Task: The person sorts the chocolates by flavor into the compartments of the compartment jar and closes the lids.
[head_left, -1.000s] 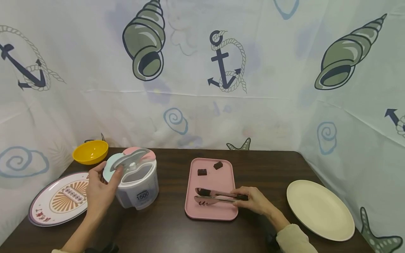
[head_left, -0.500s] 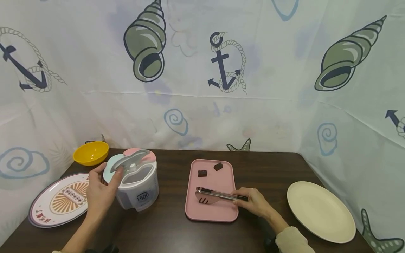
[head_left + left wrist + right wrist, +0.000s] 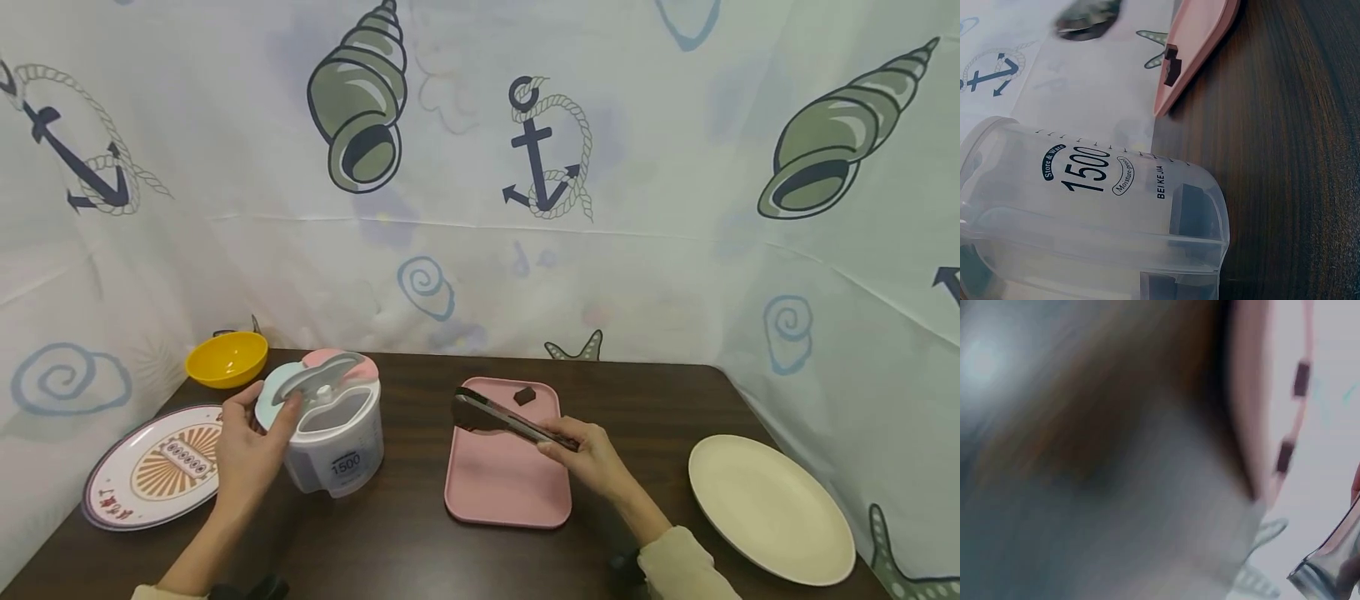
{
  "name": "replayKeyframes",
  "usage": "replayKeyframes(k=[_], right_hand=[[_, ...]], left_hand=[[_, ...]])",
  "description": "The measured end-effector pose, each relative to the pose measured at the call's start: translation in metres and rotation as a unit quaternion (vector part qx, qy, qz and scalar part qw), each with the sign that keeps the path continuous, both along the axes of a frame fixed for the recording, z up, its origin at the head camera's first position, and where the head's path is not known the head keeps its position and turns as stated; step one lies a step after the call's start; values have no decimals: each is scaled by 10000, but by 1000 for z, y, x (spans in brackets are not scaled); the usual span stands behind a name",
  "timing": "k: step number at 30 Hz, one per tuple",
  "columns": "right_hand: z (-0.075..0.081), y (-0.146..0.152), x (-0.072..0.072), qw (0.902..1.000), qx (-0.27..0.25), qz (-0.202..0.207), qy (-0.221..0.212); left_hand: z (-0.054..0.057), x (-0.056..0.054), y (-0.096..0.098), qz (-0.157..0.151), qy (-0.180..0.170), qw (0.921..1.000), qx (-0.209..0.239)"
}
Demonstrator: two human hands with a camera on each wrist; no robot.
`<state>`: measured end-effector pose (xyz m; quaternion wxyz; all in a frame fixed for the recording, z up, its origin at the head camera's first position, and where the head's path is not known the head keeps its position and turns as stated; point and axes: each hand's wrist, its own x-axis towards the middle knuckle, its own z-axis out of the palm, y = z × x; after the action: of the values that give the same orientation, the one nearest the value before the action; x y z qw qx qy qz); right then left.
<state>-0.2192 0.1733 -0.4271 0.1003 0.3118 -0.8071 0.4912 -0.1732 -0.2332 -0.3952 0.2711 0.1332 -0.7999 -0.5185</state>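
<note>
On the left, my left hand holds the grey lid of a clear food storage container at its rim, thumb in front. The lid is tilted up over one compartment; the others have pale blue and pink lids. Dark pieces show through the wall in the left wrist view. My right hand grips metal tongs, their tips above the left edge of a pink tray. One dark square piece shows at the tray's far end. A second dark piece is hidden behind the tongs in the head view.
A white oval plate with a printed sunburst lies at the left, partly behind my left hand. Behind it sits a yellow bowl. A cream oval plate rests at the right. Patterned cloth rises behind the table's far edge.
The tongs have lifted from low over the tray and swung up and left, towards the far end. The left hand keeps its hold on the lid. The head view has shifted slightly.
</note>
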Motion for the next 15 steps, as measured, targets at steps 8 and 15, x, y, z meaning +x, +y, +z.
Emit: replayKeyframes(k=[8, 15], right_hand=[[20, -76, -4, 9893, -1252, 698, -281], [27, -137, 1, 9878, -1359, 688, -316]], left_hand=[[3, 1, 0, -40, -152, 9999, 24], [2, 1, -1, -60, -90, 9999, -22]])
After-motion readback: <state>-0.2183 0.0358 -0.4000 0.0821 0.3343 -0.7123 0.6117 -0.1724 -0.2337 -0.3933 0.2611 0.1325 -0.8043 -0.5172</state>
